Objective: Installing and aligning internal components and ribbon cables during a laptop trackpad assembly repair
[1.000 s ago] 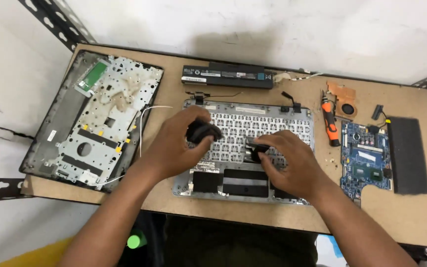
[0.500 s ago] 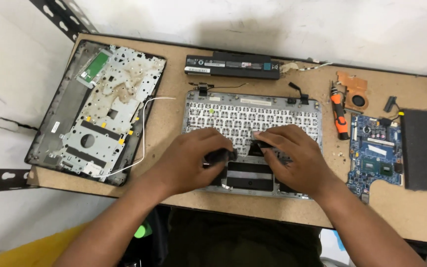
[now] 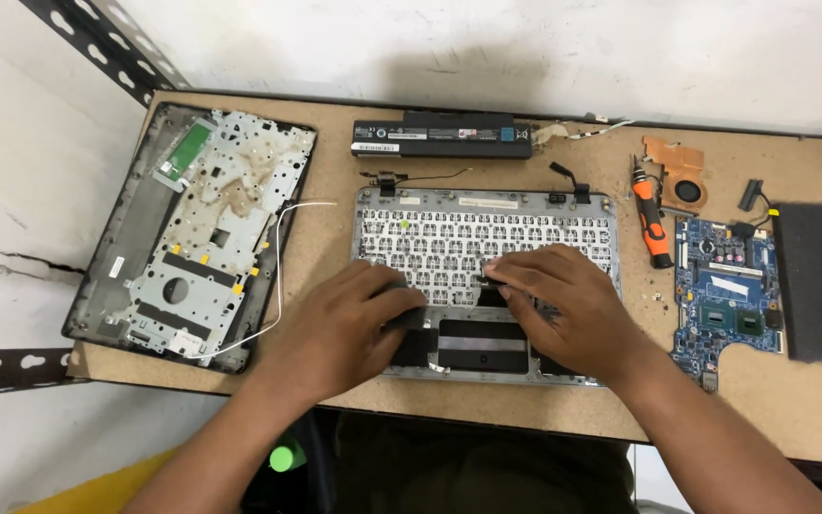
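A silver laptop top case (image 3: 487, 205) lies upside down in the middle of the table, the metal back of its keyboard facing up. My left hand (image 3: 340, 328) rests on its lower left part, fingers closed over a black part (image 3: 403, 306) at the keyboard's lower edge. My right hand (image 3: 568, 305) lies over the lower right of the keyboard back. Its thumb and forefinger pinch a small black piece (image 3: 489, 281) near the middle. Both palms hide what is under them.
A grey laptop bottom case (image 3: 192, 238) with a loose white wire (image 3: 278, 271) lies at the left. At the back is a black battery (image 3: 444, 138). To the right are an orange screwdriver (image 3: 654, 224), a copper cooling fan (image 3: 679, 179), a blue motherboard (image 3: 727, 300) and a black foam pad (image 3: 815, 281).
My left hand has come down from over the keyboard's middle to its lower left edge with the black part. The right hand has stayed near the middle, still pinching.
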